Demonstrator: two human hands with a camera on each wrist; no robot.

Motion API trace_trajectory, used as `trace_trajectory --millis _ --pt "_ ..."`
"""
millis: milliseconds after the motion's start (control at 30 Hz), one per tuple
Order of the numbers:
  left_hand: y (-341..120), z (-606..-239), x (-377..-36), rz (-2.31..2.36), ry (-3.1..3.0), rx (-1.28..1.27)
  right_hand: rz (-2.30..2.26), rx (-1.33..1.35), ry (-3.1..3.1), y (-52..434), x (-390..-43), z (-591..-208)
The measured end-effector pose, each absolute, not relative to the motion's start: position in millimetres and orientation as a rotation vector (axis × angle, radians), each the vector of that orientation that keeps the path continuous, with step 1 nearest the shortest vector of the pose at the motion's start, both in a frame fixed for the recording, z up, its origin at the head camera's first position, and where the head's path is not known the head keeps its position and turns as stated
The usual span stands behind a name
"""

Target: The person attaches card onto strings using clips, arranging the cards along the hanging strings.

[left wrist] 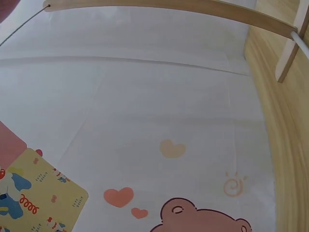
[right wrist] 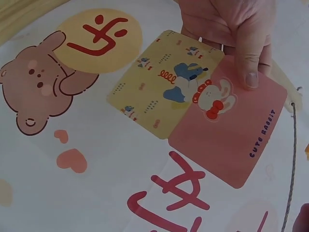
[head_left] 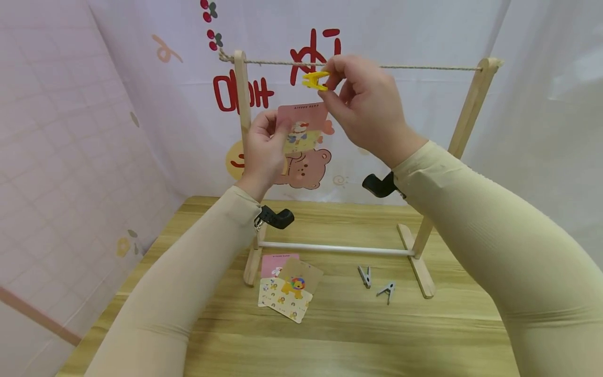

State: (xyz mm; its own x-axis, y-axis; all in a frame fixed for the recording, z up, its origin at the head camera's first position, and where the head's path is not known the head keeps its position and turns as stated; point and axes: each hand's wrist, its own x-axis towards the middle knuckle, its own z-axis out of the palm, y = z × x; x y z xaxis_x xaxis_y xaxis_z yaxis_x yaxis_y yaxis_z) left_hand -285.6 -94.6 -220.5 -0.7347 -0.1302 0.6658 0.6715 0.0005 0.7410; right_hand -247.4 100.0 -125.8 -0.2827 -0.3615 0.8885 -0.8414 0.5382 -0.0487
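Between thumb and fingers my left hand (head_left: 267, 144) pinches a pink and yellow card (right wrist: 227, 128) by its side, just below the rope. The card carries a rabbit picture and the words "CUTE RABBIT". My right hand (head_left: 365, 99) is raised at the rope (head_left: 424, 67) and pinches a yellow clothespin (head_left: 314, 80) by its handle end. The clothespin sits in front of the rope, above the card and apart from it. In the left wrist view only the card's corner (left wrist: 53, 193) shows; the left hand is out of that view.
The rope is strung between two wooden posts (head_left: 466, 120), joined low down by a white rod (head_left: 334, 248). On the wooden table (head_left: 348, 340) lie overlapping cards (head_left: 294, 288), one with a lion, and two grey clothespins (head_left: 387, 291). A printed white cloth (head_left: 391, 31) hangs behind.
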Motion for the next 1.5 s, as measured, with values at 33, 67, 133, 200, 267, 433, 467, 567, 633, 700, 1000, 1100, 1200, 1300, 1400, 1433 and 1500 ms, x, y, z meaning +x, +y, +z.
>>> trace_trajectory --millis 33,67,133,200,267,433,467,567,633,700,1000,1100,1200,1300,1400,1433,1500 --pt "-94 -218 -286 -1.804 -1.695 -0.558 0.658 0.987 -1.869 100 -248 -124" --pt "-94 -216 -286 -1.811 -1.685 -0.556 0.651 0.99 -1.868 99 -249 -123" --pt "-93 -211 -286 -1.831 -1.67 -0.545 0.644 0.988 -1.88 98 -250 -120" --pt "-93 -207 -286 -1.836 -1.673 -0.529 0.634 0.989 -1.884 97 -251 -118" --pt "-93 -203 -286 -1.83 -1.686 -0.511 0.637 0.969 -1.902 95 -252 -116" --pt "-91 -195 -287 -1.823 -1.714 -0.475 0.603 0.912 -1.955 91 -251 -111" --pt "-91 -193 -287 -1.828 -1.712 -0.472 0.594 0.905 -1.964 90 -251 -110" --pt "-92 -190 -289 -1.828 -1.713 -0.469 0.549 0.889 -1.984 88 -251 -106" --pt "-92 -188 -290 -1.843 -1.707 -0.467 0.536 0.876 -1.996 86 -251 -103" --pt "-93 -186 -292 -1.857 -1.707 -0.463 0.513 0.87 -2.005 86 -251 -101" --pt "-89 -177 -288 -1.903 -1.716 -0.429 0.481 0.826 -2.073 81 -253 -93" --pt "-87 -174 -280 -1.88 -1.75 -0.39 0.476 0.821 -2.092 80 -253 -91" --pt "-85 -171 -273 -1.862 -1.775 -0.36 0.47 0.812 -2.111 80 -253 -91" --pt "-84 -170 -271 -1.864 -1.778 -0.341 0.46 0.811 -2.131 80 -253 -91" --pt "-83 -171 -271 -1.874 -1.776 -0.33 0.459 0.818 -2.144 80 -253 -92" --pt "-83 -171 -271 -1.873 -1.781 -0.323 0.458 0.819 -2.149 80 -252 -92" --pt "-82 -172 -272 -1.878 -1.783 -0.313 0.461 0.819 -2.158 81 -252 -92"
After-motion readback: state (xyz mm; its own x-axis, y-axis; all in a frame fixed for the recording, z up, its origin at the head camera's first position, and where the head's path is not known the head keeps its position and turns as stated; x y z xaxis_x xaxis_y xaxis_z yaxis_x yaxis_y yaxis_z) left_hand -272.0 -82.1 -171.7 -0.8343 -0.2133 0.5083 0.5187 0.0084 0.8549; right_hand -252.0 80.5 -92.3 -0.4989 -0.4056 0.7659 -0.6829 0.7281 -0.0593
